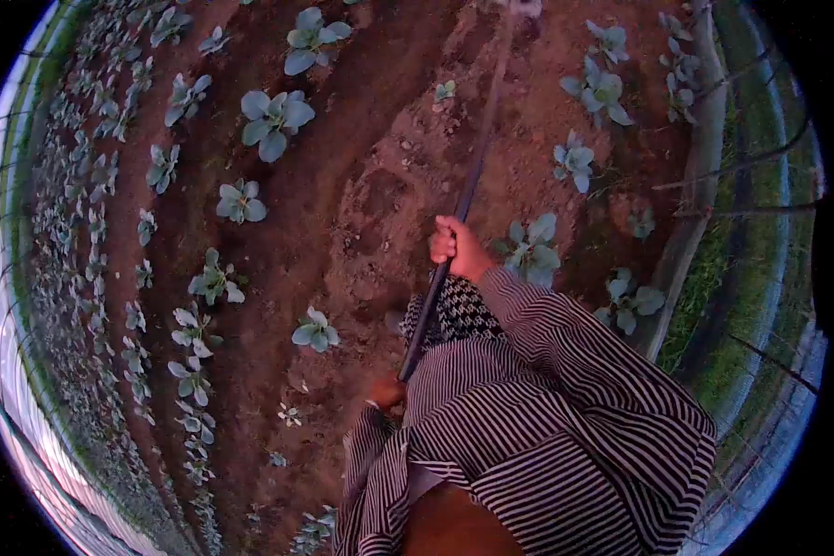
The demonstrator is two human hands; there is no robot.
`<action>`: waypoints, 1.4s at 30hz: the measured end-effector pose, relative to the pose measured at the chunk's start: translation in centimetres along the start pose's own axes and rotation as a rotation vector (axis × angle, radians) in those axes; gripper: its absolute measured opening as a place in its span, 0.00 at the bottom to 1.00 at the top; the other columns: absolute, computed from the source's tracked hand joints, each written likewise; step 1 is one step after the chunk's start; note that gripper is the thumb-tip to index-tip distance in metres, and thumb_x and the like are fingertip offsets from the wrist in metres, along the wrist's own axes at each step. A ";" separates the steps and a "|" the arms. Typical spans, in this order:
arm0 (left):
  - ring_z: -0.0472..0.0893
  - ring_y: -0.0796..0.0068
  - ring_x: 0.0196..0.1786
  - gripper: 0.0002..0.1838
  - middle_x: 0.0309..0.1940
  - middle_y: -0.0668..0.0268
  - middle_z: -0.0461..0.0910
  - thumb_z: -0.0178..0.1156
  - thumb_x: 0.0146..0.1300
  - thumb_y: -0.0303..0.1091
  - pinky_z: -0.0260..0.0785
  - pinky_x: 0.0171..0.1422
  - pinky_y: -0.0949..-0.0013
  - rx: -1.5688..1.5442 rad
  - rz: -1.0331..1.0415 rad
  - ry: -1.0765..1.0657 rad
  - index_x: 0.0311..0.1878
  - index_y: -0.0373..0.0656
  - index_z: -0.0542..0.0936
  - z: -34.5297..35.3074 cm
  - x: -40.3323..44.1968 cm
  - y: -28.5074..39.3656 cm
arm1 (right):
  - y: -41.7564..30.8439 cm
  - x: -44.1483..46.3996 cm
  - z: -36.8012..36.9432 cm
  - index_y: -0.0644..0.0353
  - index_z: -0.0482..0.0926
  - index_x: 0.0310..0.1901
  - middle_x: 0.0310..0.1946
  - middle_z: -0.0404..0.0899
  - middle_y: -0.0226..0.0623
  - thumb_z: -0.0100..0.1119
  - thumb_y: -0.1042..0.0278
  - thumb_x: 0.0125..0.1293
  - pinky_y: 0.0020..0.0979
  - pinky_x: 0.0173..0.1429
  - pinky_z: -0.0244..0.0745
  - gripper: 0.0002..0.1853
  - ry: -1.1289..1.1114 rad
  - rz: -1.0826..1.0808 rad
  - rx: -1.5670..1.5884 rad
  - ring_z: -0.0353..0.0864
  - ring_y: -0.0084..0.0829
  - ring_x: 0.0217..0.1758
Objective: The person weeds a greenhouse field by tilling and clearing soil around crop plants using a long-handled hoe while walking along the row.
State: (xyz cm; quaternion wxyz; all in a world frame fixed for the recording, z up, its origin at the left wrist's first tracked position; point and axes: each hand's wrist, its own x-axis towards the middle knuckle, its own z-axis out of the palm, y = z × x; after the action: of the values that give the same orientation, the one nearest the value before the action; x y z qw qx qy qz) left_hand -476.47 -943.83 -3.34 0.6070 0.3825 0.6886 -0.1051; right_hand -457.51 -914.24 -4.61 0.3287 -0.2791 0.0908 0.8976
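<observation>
A long dark pole runs from beside my body up to the top edge of the view, where its far end meets a pale, blurred patch of soil. My right hand is wrapped round the pole at about its lower third. Lower down, my left hand is closed at the pole's near end, partly hidden by the sleeve. Under the pole lies reddish-brown soil with crumbly clods. A leafy plant grows just right of my right hand.
Rows of blue-green leafy plants stand to the left, with more plants at the upper right. A pale raised edge runs down the right side, with grass beyond it. Curved netting or framing borders the far left.
</observation>
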 end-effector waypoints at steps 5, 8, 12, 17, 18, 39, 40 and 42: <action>0.76 0.50 0.32 0.17 0.28 0.49 0.76 0.57 0.47 0.38 0.67 0.34 0.55 -0.219 0.334 0.220 0.39 0.38 0.72 -4.6 -0.6 12.2 | -6.3 1.2 7.8 0.52 0.60 0.16 0.09 0.54 0.23 0.54 0.64 0.57 0.25 0.20 0.58 0.17 0.088 -0.254 -0.235 0.56 0.19 0.11; 0.75 0.47 0.33 0.19 0.28 0.48 0.76 0.58 0.47 0.37 0.67 0.36 0.53 -0.149 0.232 0.407 0.42 0.38 0.68 -5.9 1.0 18.4 | -7.2 3.0 7.5 0.55 0.62 0.17 0.10 0.60 0.28 0.56 0.61 0.55 0.30 0.19 0.62 0.16 0.348 -0.363 -0.459 0.61 0.24 0.12; 0.75 0.46 0.32 0.19 0.27 0.46 0.75 0.57 0.47 0.33 0.68 0.36 0.53 -0.103 0.219 0.410 0.42 0.38 0.66 -5.7 5.5 22.8 | -10.5 7.6 0.7 0.59 0.66 0.19 0.11 0.66 0.31 0.58 0.58 0.53 0.31 0.18 0.65 0.16 0.531 -0.355 -0.604 0.66 0.28 0.13; 0.75 0.46 0.34 0.20 0.27 0.44 0.75 0.55 0.48 0.35 0.68 0.38 0.53 0.009 -0.026 0.245 0.43 0.35 0.65 -2.0 7.8 20.7 | -5.1 10.3 -16.3 0.66 0.70 0.26 0.11 0.62 0.31 0.55 0.67 0.54 0.28 0.18 0.61 0.10 0.255 -0.360 -0.442 0.64 0.27 0.14; 0.75 0.46 0.34 0.21 0.27 0.44 0.75 0.55 0.48 0.36 0.68 0.37 0.53 0.014 0.025 0.227 0.43 0.34 0.65 -1.4 8.3 19.4 | -4.8 9.7 -14.3 0.65 0.70 0.25 0.10 0.62 0.32 0.55 0.67 0.53 0.28 0.17 0.61 0.10 0.372 -0.317 -0.456 0.65 0.27 0.13; 0.76 0.46 0.30 0.22 0.25 0.47 0.76 0.57 0.45 0.34 0.68 0.35 0.51 -0.144 0.192 0.293 0.43 0.35 0.65 1.4 8.7 19.1 | -5.1 8.3 -15.3 0.61 0.69 0.26 0.12 0.62 0.31 0.54 0.68 0.54 0.30 0.17 0.61 0.07 0.410 -0.285 -0.642 0.62 0.27 0.11; 0.76 0.46 0.30 0.21 0.25 0.47 0.76 0.57 0.46 0.35 0.68 0.35 0.51 -0.123 0.144 0.253 0.43 0.36 0.65 1.7 7.4 18.0 | -3.0 7.3 -15.6 0.60 0.67 0.24 0.11 0.59 0.29 0.53 0.69 0.54 0.29 0.16 0.59 0.08 0.396 -0.290 -0.545 0.60 0.25 0.10; 0.76 0.47 0.29 0.19 0.25 0.48 0.76 0.55 0.47 0.36 0.67 0.34 0.51 -0.049 0.020 0.204 0.43 0.39 0.66 1.8 3.4 14.9 | 0.5 5.5 -14.8 0.56 0.63 0.20 0.09 0.55 0.26 0.53 0.70 0.54 0.27 0.16 0.56 0.10 0.481 -0.158 -0.352 0.56 0.22 0.10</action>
State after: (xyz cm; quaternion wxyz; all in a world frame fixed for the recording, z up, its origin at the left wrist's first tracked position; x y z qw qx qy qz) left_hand -465.21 -933.34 -2.13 0.5441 0.3830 0.7453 -0.0427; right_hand -454.79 -916.82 -19.98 0.3134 -0.5423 -0.0127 0.7795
